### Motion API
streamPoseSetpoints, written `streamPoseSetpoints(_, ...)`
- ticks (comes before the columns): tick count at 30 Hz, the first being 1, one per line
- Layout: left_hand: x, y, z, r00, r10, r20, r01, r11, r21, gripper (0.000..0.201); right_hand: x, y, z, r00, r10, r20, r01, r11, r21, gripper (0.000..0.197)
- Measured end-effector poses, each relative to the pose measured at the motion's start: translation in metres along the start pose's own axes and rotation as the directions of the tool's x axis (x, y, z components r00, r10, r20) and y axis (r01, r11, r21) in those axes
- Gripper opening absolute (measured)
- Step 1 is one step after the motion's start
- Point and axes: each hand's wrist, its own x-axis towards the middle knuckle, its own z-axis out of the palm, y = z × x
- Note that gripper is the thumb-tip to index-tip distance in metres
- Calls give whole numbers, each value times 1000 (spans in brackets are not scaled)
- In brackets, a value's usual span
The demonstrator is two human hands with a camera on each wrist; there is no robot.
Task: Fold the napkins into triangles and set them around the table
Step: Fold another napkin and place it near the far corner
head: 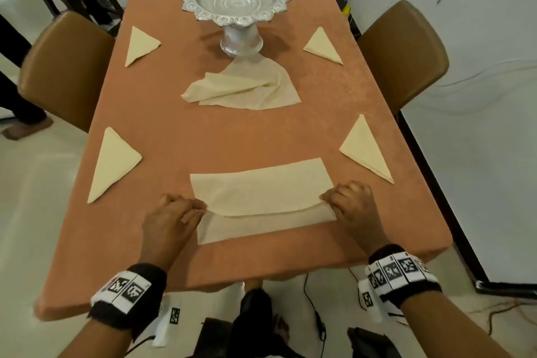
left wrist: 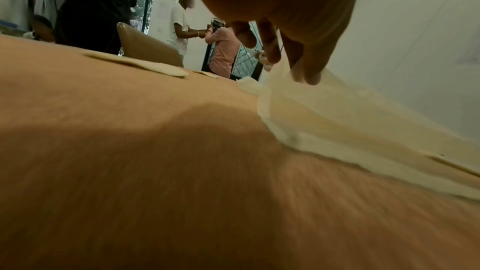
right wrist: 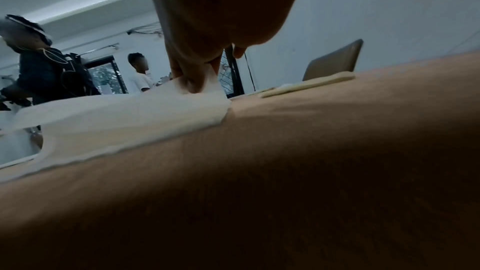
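Observation:
A cream napkin (head: 261, 192) lies spread near the front edge of the orange table (head: 174, 136), its far half doubled over toward me. My left hand (head: 186, 206) pinches the upper layer's left corner, and my right hand (head: 334, 197) pinches its right corner. In the left wrist view my fingers (left wrist: 306, 69) lift the napkin's edge (left wrist: 324, 110). The right wrist view shows my fingers (right wrist: 192, 81) gripping the raised napkin layer (right wrist: 116, 114). Several folded triangles sit around the table, such as the near left triangle (head: 113, 163) and the near right triangle (head: 364, 148). A crumpled napkin (head: 247, 84) lies mid-table.
A silver pedestal bowl (head: 235, 0) stands at the far middle. Brown chairs flank the table, a left chair (head: 66, 67) and a right chair (head: 404, 55). Cables run along the floor at the right wall. Other people (left wrist: 179, 32) stand beyond the table.

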Motion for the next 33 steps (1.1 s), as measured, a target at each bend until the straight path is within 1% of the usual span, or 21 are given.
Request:
streamPoseSetpoints(2,-20,3,8,998,63,4,-63,997,50,24,-21,-3,4,1000,20,-1,-20,1000,1,23)
streamPoseSetpoints(4,-34,4,15,997,81,12,-81,992,97,30,-33,-3,9,999,38,-2,-38,999,-12,23)
streamPoseSetpoints(7,-50,1,21,999,41,21,-43,989,139,31,-41,-5,13,999,48,3,-47,998,-40,21)
streamPoseSetpoints(9,-56,-1,24,999,8,47,-17,980,197,33,-43,-7,14,998,60,18,-59,996,-72,21)
streamPoseSetpoints(12,-61,-2,23,996,-36,80,14,966,258,37,-44,-10,13,996,66,66,-59,993,-100,23)
streamPoseSetpoints(14,-62,-1,21,991,-62,121,27,963,268,41,-44,-12,11,992,72,101,-60,991,-121,27)
streamPoseSetpoints(17,-59,-3,15,982,-100,160,53,960,275,47,-42,-15,5,986,122,109,-109,987,-115,33)
streamPoseSetpoints(19,-50,-6,10,987,-95,131,62,971,232,45,-33,-16,-2,981,166,100,-156,983,-95,36)
streamPoseSetpoints(21,-36,-7,7,992,-72,106,53,984,172,37,-16,-13,-5,971,216,104,-205,973,-106,34)
streamPoseSetpoints(23,-17,-9,8,991,-79,110,61,986,158,31,7,-6,-3,953,274,133,-258,958,-126,30)
streamPoseSetpoints(25,3,-12,11,987,-95,127,76,986,152,36,32,3,3,920,348,178,-332,936,-112,31)
streamPoseSetpoints(27,26,-18,15,979,-145,144,133,987,94,40,54,13,9,876,415,246,-416,908,-49,33)
streamPoseSetpoints(28,39,-20,16,967,-190,171,184,982,51,42,65,17,11,855,433,285,-450,893,-6,33)
streamPoseSetpoints(30,62,-27,19,925,-273,265,284,959,-6,44,83,23,15,812,444,380,-496,867,45,33)
streamPoseSetpoints(31,70,-31,21,902,-294,316,310,951,1,43,90,25,17,786,444,430,-509,859,44,35)
streamPoseSetpoints(32,76,-35,22,880,-308,360,320,947,27,37,95,27,18,762,443,472,-518,855,35,35)
streamPoseSetpoints(33,80,-37,23,869,-309,387,316,948,46,29,100,29,19,747,443,496,-522,853,25,32)
